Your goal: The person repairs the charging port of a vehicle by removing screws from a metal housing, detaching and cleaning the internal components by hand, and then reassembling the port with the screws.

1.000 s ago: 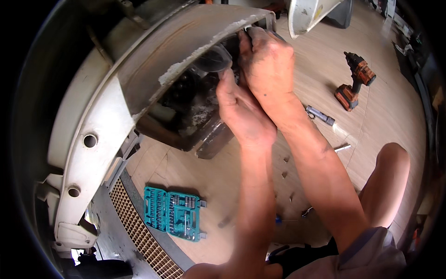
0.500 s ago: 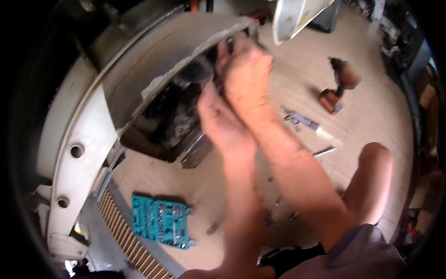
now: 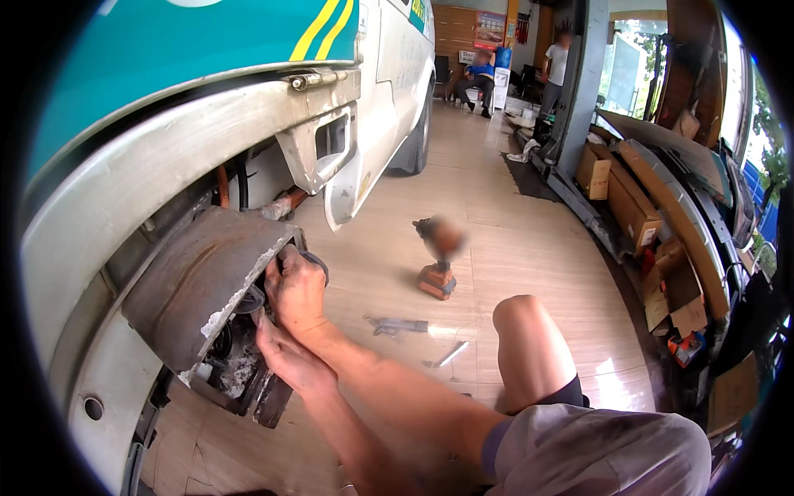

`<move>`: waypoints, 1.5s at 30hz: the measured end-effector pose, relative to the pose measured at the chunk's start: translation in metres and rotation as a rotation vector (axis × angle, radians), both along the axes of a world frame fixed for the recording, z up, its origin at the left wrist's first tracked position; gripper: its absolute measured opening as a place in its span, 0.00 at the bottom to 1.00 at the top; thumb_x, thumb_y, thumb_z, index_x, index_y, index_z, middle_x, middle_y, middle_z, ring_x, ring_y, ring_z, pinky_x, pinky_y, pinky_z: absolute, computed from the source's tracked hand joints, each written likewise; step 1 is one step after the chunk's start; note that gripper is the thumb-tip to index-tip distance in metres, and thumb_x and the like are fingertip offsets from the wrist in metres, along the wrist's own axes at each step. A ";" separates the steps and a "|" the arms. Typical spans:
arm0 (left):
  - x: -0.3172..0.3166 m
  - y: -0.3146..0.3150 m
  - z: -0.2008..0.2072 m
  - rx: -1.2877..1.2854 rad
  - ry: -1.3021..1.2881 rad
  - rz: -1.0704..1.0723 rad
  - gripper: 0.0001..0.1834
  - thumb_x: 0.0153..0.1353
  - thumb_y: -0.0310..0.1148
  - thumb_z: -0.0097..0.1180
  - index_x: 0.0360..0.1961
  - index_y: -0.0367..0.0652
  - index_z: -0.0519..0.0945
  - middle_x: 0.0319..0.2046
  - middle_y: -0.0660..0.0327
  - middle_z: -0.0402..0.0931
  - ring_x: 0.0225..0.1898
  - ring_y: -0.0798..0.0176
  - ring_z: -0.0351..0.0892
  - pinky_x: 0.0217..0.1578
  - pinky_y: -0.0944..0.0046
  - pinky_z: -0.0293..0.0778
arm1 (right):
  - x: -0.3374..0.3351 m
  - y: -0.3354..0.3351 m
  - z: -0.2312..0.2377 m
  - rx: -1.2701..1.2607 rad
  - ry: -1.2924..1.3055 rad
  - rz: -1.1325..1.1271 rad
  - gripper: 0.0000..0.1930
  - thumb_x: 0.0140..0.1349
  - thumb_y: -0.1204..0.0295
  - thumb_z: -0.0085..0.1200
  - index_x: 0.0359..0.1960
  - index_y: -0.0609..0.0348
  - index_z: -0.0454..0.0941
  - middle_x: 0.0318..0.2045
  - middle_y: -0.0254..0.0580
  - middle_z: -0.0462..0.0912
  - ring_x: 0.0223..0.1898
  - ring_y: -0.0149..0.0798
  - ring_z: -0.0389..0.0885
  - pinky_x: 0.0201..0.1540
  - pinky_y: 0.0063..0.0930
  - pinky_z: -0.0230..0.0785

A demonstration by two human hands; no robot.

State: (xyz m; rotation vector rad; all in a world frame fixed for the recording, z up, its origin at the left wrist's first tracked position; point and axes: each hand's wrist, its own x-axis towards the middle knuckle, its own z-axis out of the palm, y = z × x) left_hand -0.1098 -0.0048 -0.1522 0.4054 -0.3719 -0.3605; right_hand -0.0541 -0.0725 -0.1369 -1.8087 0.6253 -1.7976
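At the open side of the brown housing [image 3: 194,285], low on the vehicle [image 3: 198,41]: a dark disc [image 3: 249,302], with left hand [image 3: 294,360] at its edge. Right hand [image 3: 298,289] curled just above, fingertips hidden; cannot tell if pinching with either. On the floor: torch [image 3: 403,326], rod [image 3: 453,354], drill [image 3: 444,248].

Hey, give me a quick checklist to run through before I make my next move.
1. Both hands at the housing: ok; left hand and right hand are at its open side.
2. Right hand's grip secure: cannot tell; what it grips is hidden.
3. Black round part held firmly: cannot tell.
4. Flashlight aimed at the housing: not ok; it points away.
5. Drill apart from the hands: ok; it stands on the floor.
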 end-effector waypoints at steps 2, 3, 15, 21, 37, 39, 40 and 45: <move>0.003 0.001 -0.002 0.010 0.000 -0.008 0.36 0.72 0.51 0.40 0.73 0.37 0.58 0.70 0.53 0.60 0.70 0.57 0.61 0.68 0.56 0.57 | 0.000 0.001 0.005 -0.002 -0.009 0.009 0.06 0.59 0.75 0.60 0.27 0.63 0.77 0.21 0.60 0.78 0.25 0.63 0.79 0.29 0.48 0.72; 0.005 0.002 -0.003 0.027 -0.007 -0.013 0.37 0.73 0.53 0.40 0.73 0.36 0.58 0.69 0.53 0.61 0.69 0.58 0.63 0.67 0.57 0.59 | -0.002 0.004 0.006 -0.005 -0.001 0.009 0.06 0.59 0.75 0.60 0.27 0.63 0.77 0.21 0.60 0.78 0.25 0.63 0.79 0.29 0.48 0.72; 0.001 0.000 0.000 0.005 0.021 -0.078 0.37 0.72 0.52 0.41 0.73 0.36 0.58 0.70 0.55 0.61 0.69 0.57 0.61 0.67 0.58 0.57 | -0.014 0.006 0.007 0.021 0.059 0.120 0.07 0.61 0.72 0.60 0.34 0.64 0.80 0.25 0.64 0.80 0.30 0.66 0.81 0.32 0.52 0.73; 0.006 0.002 0.001 -0.042 -0.055 -0.054 0.35 0.73 0.50 0.39 0.72 0.36 0.60 0.70 0.54 0.62 0.70 0.56 0.60 0.68 0.57 0.55 | -0.009 0.010 0.012 0.086 0.062 0.096 0.06 0.61 0.73 0.59 0.29 0.64 0.81 0.24 0.62 0.80 0.30 0.65 0.81 0.34 0.51 0.73; 0.009 -0.004 -0.003 -0.064 -0.058 -0.099 0.35 0.70 0.50 0.41 0.72 0.40 0.61 0.70 0.55 0.62 0.70 0.55 0.61 0.68 0.56 0.56 | -0.004 -0.002 0.002 0.006 0.098 -0.024 0.06 0.61 0.73 0.58 0.29 0.62 0.81 0.24 0.60 0.82 0.28 0.63 0.82 0.32 0.50 0.73; 0.009 -0.004 -0.004 -0.062 -0.063 -0.095 0.35 0.70 0.50 0.42 0.72 0.41 0.61 0.69 0.55 0.62 0.70 0.55 0.61 0.68 0.56 0.56 | -0.003 -0.002 0.000 0.008 0.079 -0.064 0.06 0.62 0.73 0.58 0.30 0.62 0.81 0.25 0.59 0.82 0.29 0.63 0.82 0.33 0.49 0.73; 0.010 -0.004 -0.007 -0.026 -0.048 -0.080 0.35 0.70 0.50 0.42 0.72 0.42 0.61 0.69 0.55 0.62 0.69 0.55 0.61 0.67 0.55 0.57 | -0.003 -0.001 0.000 0.065 0.093 -0.043 0.06 0.62 0.72 0.59 0.33 0.63 0.82 0.27 0.61 0.82 0.31 0.64 0.82 0.35 0.48 0.74; 0.021 -0.007 -0.021 0.010 -0.088 -0.057 0.34 0.71 0.50 0.43 0.72 0.43 0.61 0.68 0.54 0.63 0.68 0.55 0.63 0.66 0.55 0.58 | -0.001 0.003 -0.001 0.118 0.033 0.040 0.08 0.63 0.72 0.59 0.37 0.64 0.84 0.29 0.62 0.83 0.33 0.62 0.84 0.36 0.45 0.75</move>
